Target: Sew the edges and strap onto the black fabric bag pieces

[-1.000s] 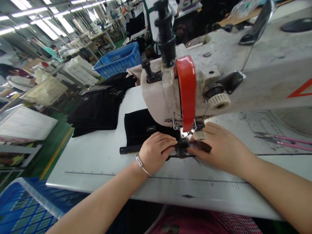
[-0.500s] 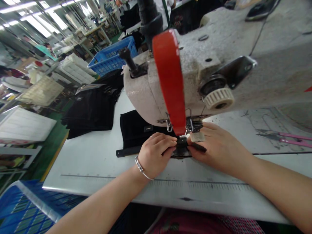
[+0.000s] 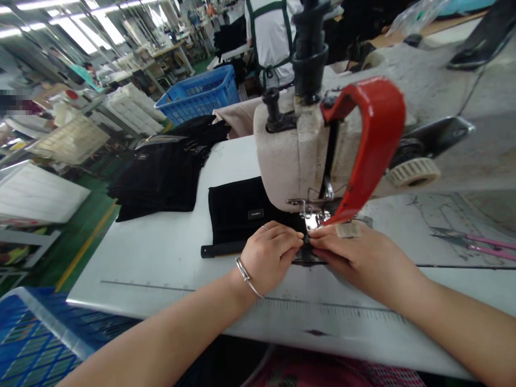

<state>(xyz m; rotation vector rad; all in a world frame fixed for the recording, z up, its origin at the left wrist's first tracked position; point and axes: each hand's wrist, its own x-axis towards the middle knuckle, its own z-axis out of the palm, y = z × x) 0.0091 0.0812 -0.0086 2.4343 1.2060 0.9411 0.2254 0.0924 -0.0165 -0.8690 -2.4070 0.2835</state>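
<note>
A black fabric piece (image 3: 236, 209) with a small label lies flat on the white sewing table, a black strip (image 3: 221, 249) along its near edge. My left hand (image 3: 270, 252) pinches the edge of this piece just left of the presser foot (image 3: 311, 220). Close on the other side of the needle area, my right hand (image 3: 358, 250) has its fingers closed on the same black edge. The sewing machine (image 3: 282, 156), with a curved red guard (image 3: 382, 123), stands over the fabric and hides part of it. Both sets of fingertips nearly meet below the foot.
Black fabric pieces (image 3: 161, 174) are stacked at the table's left. Pink-handled scissors (image 3: 475, 242) lie at the right. Blue crates stand beyond the table (image 3: 201, 94) and at the lower left (image 3: 40, 333). A person in an apron (image 3: 272, 43) is behind the machine.
The view has shifted, so the machine head appears farther right. My right fingers are now closer to the left ones, and the black strip end that showed between them is mostly covered.
</note>
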